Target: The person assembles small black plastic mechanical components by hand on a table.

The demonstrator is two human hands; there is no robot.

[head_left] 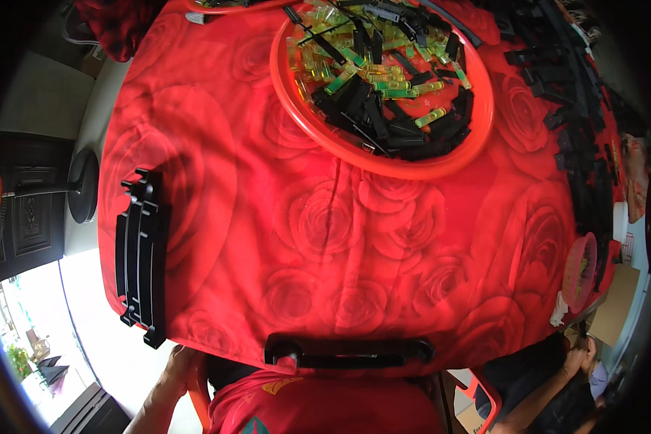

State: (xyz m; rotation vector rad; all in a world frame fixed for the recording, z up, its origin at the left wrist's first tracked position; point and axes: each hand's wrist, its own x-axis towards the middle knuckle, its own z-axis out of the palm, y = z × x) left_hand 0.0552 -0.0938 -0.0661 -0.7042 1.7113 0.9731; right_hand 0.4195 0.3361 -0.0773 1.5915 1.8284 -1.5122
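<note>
My left hand [181, 359] is low at the table's near left edge, its fingers mostly hidden by the red cloth's rim. It is nearest to a stack of long black plastic level bodies [143, 260], lying side by side along the left edge. My right hand is out of view. One more long black plastic level body [349, 352], with a slot along its middle, lies at the near edge in front of my red shirt. Neither hand shows on it.
A red basin [307, 129] at the far side holds yellow-green level vials [394, 85] and black plastic pieces. Black parts [582, 137] are heaped along the right edge, near a pink basket [579, 273]. Another person's hands [579, 356] are at the lower right.
</note>
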